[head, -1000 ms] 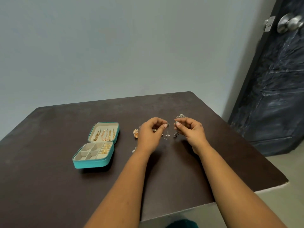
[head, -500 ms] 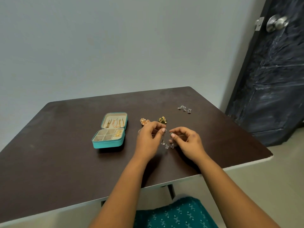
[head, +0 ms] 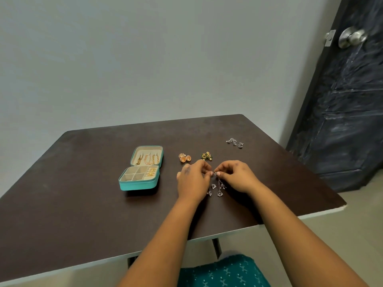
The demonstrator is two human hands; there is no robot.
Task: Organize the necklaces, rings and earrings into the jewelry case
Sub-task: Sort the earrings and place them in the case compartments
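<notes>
At frame centre, the left hand [head: 193, 179] and right hand [head: 236, 176] meet fingertip to fingertip, both pinching the top of a silver dangle earring [head: 217, 186] whose charms hang just above the table [head: 62, 204]. It is best carried by its top, kept untangled, to the open teal jewelry case [head: 138, 184] at centre left.

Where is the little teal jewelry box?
In the head view, the open teal jewelry case sits on the dark brown table, left of the left hand and the orange round earrings.
</notes>
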